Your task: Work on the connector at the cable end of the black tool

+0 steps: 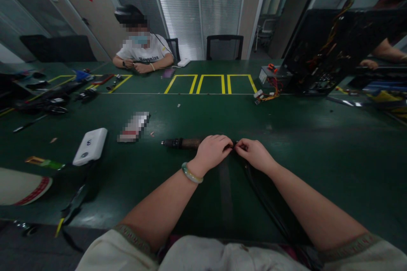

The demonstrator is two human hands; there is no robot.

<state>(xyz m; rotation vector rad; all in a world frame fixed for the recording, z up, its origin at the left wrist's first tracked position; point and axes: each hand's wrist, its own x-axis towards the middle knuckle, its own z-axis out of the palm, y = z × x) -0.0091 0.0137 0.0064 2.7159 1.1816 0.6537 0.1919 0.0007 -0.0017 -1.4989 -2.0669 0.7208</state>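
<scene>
A dark electric screwdriver (190, 143) with a narrow tip and a brownish body lies on the green table, its tip to the left. My left hand (213, 151) is closed over its right end, fingers curled and pinched together. Close beside it, my right hand (254, 154) pinches a small dark piece at the tool's rear, which seems to be the end of the black cable (260, 192). That cable runs down under my right forearm towards my lap. The fingers hide most of the joint between tool and cable.
To my left lie a white power bank (90, 146), a blurred-out phone-like object (134, 127), a green-handled brush (47, 163) and a pale cup (23, 186). A power supply (275, 77) and a dark computer case (324, 51) stand at right. A masked person (143, 51) sits opposite.
</scene>
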